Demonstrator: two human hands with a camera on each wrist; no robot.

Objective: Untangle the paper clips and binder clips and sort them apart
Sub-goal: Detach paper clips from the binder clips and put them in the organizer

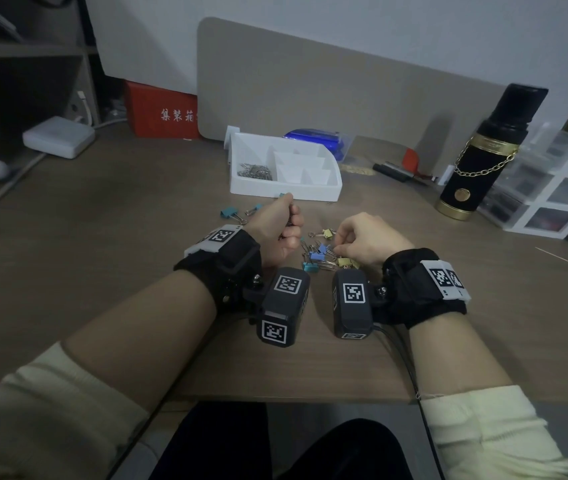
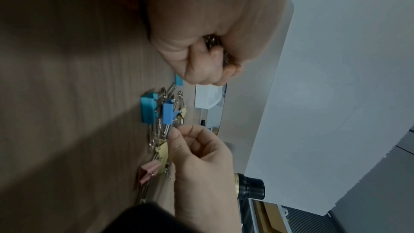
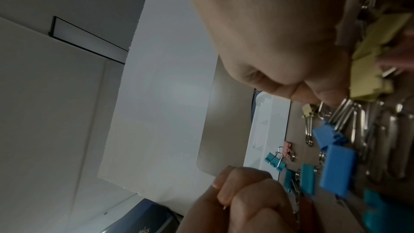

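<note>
A tangled pile of blue, teal and yellow binder clips and silver paper clips (image 1: 322,252) lies on the wooden desk between my hands. My left hand (image 1: 291,225) is a fist just left of the pile, and the left wrist view shows it gripping a bunch of silver paper clips (image 2: 216,42). My right hand (image 1: 339,247) reaches into the pile from the right. Its thumb and forefinger (image 3: 325,97) pinch a silver paper clip (image 3: 342,112) beside a blue binder clip (image 3: 327,134). Teal binder clips (image 1: 229,213) lie apart to the left.
A white divided tray (image 1: 286,194) stands behind the hands, with paper clips (image 1: 255,170) in its left compartment. A black and gold flask (image 1: 483,157) and clear drawers (image 1: 559,188) stand at the right. A white box (image 1: 59,136) sits far left.
</note>
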